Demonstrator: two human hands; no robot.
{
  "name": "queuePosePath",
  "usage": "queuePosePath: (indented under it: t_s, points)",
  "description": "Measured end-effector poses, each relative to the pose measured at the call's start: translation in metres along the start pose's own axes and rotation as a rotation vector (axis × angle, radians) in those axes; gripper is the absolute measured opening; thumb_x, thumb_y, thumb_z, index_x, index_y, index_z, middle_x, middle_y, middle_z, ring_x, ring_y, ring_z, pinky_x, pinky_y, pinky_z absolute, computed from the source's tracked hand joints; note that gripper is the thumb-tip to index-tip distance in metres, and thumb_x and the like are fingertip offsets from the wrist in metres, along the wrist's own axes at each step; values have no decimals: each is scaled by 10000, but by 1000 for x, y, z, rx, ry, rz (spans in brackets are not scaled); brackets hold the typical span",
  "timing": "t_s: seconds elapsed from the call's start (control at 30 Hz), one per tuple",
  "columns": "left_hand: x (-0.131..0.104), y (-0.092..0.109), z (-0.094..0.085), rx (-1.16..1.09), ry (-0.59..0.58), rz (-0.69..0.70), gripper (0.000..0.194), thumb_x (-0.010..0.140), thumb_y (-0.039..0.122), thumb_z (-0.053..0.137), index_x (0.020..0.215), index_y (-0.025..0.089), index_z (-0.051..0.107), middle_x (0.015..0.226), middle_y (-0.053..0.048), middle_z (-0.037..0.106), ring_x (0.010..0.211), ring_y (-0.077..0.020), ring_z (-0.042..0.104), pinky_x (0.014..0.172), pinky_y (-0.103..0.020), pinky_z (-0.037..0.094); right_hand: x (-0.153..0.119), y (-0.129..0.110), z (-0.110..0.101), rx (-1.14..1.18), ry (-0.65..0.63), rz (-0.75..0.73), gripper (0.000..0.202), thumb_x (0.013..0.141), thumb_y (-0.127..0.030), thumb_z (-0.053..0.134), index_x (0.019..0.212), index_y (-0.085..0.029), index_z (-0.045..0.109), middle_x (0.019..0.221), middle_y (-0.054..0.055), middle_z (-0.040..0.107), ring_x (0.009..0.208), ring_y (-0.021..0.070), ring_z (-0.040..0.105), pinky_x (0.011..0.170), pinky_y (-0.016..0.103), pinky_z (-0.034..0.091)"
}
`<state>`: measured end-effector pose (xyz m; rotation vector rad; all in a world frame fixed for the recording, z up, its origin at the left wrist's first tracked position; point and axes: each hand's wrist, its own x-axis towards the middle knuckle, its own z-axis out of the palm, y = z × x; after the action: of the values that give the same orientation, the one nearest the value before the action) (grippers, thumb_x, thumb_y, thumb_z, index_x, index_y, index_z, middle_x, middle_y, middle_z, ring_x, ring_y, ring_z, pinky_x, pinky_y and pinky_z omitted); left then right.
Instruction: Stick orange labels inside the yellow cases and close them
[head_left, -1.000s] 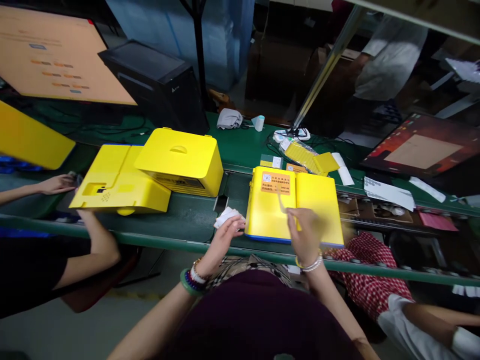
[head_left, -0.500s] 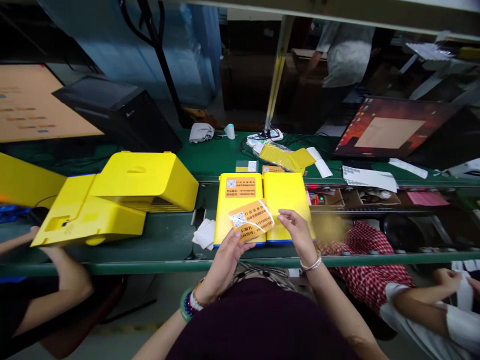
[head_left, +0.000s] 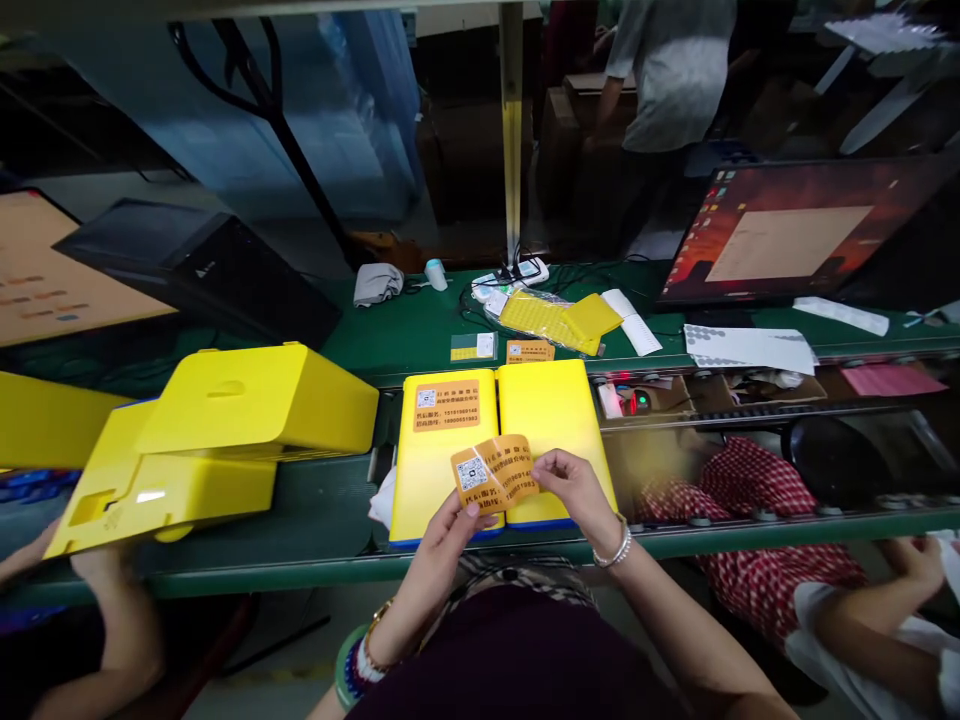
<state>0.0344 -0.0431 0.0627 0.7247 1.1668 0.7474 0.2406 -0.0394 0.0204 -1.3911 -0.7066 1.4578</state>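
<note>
An orange label with a QR code [head_left: 495, 472] is curved between my two hands, above two yellow panels. My left hand [head_left: 448, 530] pinches its lower left edge. The fingertips of my right hand [head_left: 574, 485] close on its right edge. Beneath lie the left yellow panel [head_left: 420, 475], which bears a similar orange label [head_left: 446, 406] near its top, and the right yellow panel [head_left: 555, 400], whose visible face is plain. The two panels lie side by side on the green bench edge.
Yellow housings [head_left: 232, 400] stand at the left, where another person's arms [head_left: 112, 600] reach in. Behind are a bag of yellow pieces [head_left: 532, 315], a power strip [head_left: 529, 272], white strips [head_left: 750, 347] and a monitor [head_left: 787, 235]. A person in red check [head_left: 750, 500] sits at the right.
My right hand has come to the label's right edge and now grips it. The label has bent into a curve. The whole view has shifted slightly.
</note>
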Motion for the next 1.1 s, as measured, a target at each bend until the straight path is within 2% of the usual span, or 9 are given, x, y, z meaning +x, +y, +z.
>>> queuePosePath:
  t_s: [0.07, 0.17, 0.23, 0.37, 0.57, 0.7, 0.9, 1.1]
  points:
    - [7, 2, 3, 45, 37, 11, 496, 787, 497, 703, 1189, 213, 636, 1213, -85, 666, 1039, -252, 644, 919, -375, 538, 3, -4, -6, -35, 3, -29, 290, 691, -446, 771, 709, -183, 651, 678, -13, 594, 652, 129, 504, 646, 274, 389]
    - [24, 4, 8, 72, 170, 74, 529, 759, 457, 734, 1212, 234, 576, 1174, -72, 670, 1066, -227, 621, 882, -334, 533, 6, -14, -18, -45, 20, -63, 260, 733, -432, 743, 731, -191, 644, 712, -12, 600, 679, 133, 504, 665, 275, 380]
    - [38, 7, 10, 108, 216, 123, 464, 724, 428, 766, 1103, 217, 602, 1071, -60, 686, 1002, -199, 622, 837, -293, 519, 8, -20, -28, -18, 31, -58, 260, 732, -432, 748, 736, -196, 637, 716, -15, 591, 684, 133, 498, 668, 272, 378]
    - [65, 14, 18, 223, 188, 183, 252, 733, 391, 756, 819, 184, 640, 824, -14, 649, 792, -139, 577, 746, -244, 469, 18, -26, -48, 38, 49, -12, 284, 704, -442, 772, 719, -199, 627, 710, -17, 574, 690, 135, 495, 680, 268, 395]
    - [102, 25, 37, 333, 112, 210, 198, 772, 371, 705, 799, 180, 659, 782, -5, 640, 727, -138, 549, 712, -257, 436, 42, -25, -73, 17, 111, -30, 275, 699, -447, 774, 730, -216, 628, 741, -14, 584, 723, 147, 509, 705, 270, 421]
    - [130, 29, 44, 473, 46, 235, 198, 793, 377, 666, 781, 179, 663, 761, -18, 653, 718, -160, 564, 726, -289, 445, 61, -27, -81, -47, 182, -35, 292, 692, -466, 765, 718, -214, 619, 755, -3, 604, 732, 157, 521, 697, 277, 436]
    - [158, 29, 46, 880, 147, 389, 141, 809, 282, 630, 690, 207, 636, 781, -16, 652, 855, -208, 572, 940, -398, 381, 81, -24, -83, -125, 251, -36, 317, 676, -491, 757, 715, -207, 623, 746, 5, 605, 683, 156, 509, 648, 287, 416]
    - [165, 23, 47, 1116, 221, 426, 90, 813, 257, 640, 731, 223, 660, 863, -35, 641, 921, -240, 542, 886, -394, 391, 93, -11, -88, -270, 286, -127, 287, 732, -484, 706, 709, -205, 643, 760, 19, 600, 703, 165, 504, 668, 298, 415]
